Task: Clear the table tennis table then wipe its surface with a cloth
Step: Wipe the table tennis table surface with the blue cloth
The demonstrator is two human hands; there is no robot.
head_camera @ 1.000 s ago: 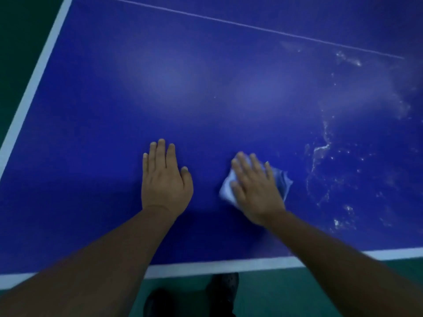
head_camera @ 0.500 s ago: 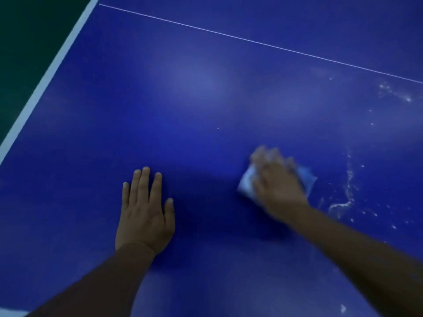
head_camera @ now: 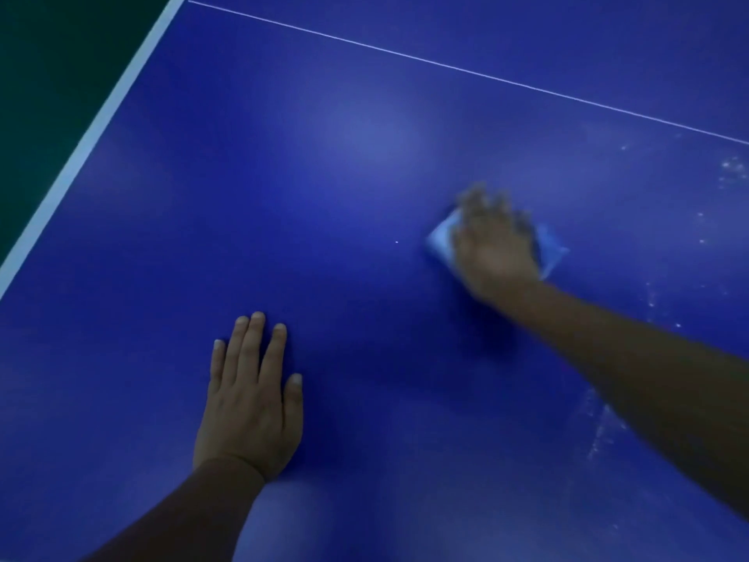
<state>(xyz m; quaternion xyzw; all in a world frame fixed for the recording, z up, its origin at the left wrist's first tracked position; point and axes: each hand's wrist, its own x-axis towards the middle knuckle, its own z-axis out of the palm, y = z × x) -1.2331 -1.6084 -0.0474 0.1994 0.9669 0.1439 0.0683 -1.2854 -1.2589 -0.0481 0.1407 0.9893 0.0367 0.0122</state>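
The blue table tennis table [head_camera: 324, 196] fills the view. My right hand [head_camera: 492, 245] presses down on a pale blue cloth [head_camera: 441, 239] at the middle right; the hand is blurred by motion, and cloth corners stick out on both sides of it. My left hand [head_camera: 251, 395] lies flat on the table nearer to me, palm down, fingers together, holding nothing. White dusty smears [head_camera: 604, 427] streak the surface to the right of my right forearm, and more specks [head_camera: 733, 168] sit at the far right.
The table's white side edge line [head_camera: 85, 144] runs diagonally at the left, with dark green floor [head_camera: 48, 75] beyond it. A thin white centre line [head_camera: 466, 71] crosses the far part of the surface.
My right hand has pushed the cloth away from me across the table. My view has shifted forward, so the near white edge and my shoes have left the frame. The left hand stays flat.
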